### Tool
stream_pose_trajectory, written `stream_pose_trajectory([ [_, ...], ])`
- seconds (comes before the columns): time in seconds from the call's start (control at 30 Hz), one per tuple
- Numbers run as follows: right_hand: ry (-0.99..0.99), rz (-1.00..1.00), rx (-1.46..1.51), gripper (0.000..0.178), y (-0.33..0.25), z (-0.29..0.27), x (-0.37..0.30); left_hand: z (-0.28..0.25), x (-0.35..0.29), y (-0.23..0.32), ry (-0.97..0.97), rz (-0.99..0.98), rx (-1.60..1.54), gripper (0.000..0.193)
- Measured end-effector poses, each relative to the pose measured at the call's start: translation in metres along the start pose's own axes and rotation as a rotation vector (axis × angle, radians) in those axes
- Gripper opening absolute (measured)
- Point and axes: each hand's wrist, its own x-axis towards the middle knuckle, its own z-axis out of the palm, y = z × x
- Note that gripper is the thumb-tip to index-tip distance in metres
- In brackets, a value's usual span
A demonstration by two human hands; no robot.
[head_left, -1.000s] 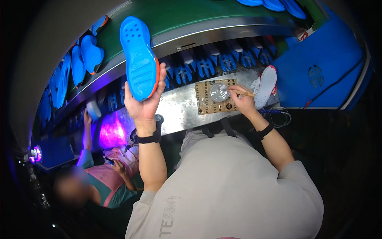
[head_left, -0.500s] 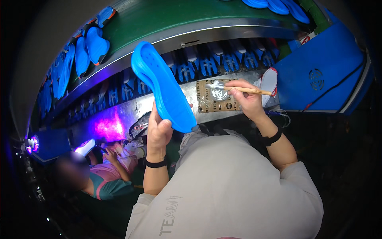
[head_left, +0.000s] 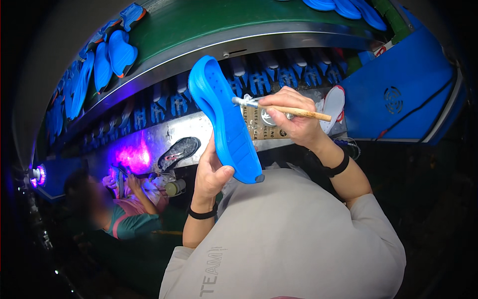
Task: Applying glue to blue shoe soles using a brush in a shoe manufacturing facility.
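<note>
My left hand (head_left: 213, 174) is closed on the lower part of a long blue shoe sole (head_left: 230, 134). The sole is tilted, its hollow upper side facing me and its holed end pointing away. Between the fingers and thumb of my right hand (head_left: 296, 119) is a wooden-handled brush (head_left: 317, 115). White paste coats its bristles. The brush tip is at the sole's right rim, near the holes; whether it touches I cannot tell. Below the brush, a brown printed cardboard piece (head_left: 273, 132) with a white smear lies on the metal bench, partly hidden by my right hand and the sole.
A dark sole (head_left: 179, 153) lies on the metal bench (head_left: 201, 128), left of my hands. At right are a white, red-edged sole (head_left: 334, 105) and a blue machine housing (head_left: 398, 84). Blue soles (head_left: 121, 54) sit along a green belt (head_left: 214, 22). A co-worker (head_left: 133, 219) sits at left.
My right hand has lifted the brush from the cardboard and brought it left to the sole. The sole has shifted right and slightly nearer me. The co-worker's hands have moved.
</note>
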Motion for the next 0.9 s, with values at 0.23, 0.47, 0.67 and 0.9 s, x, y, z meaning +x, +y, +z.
stream_pose_trajectory([
  [0.23,-0.044,0.013,0.037,0.015,-0.012,-0.005,-0.015,-0.005,0.012,0.004,-0.061,-0.010,-0.053,0.107],
  [0.47,-0.149,0.152,0.132,0.010,-0.023,-0.022,-0.017,-0.006,0.025,0.009,-0.047,0.020,0.002,0.110],
  [0.67,0.004,0.048,0.038,0.012,-0.018,-0.019,-0.014,0.004,0.027,0.008,-0.032,0.054,0.058,0.108],
  [0.9,-0.101,0.048,0.136,0.016,-0.030,-0.022,-0.028,-0.012,0.028,0.007,0.004,0.088,0.085,0.118],
])
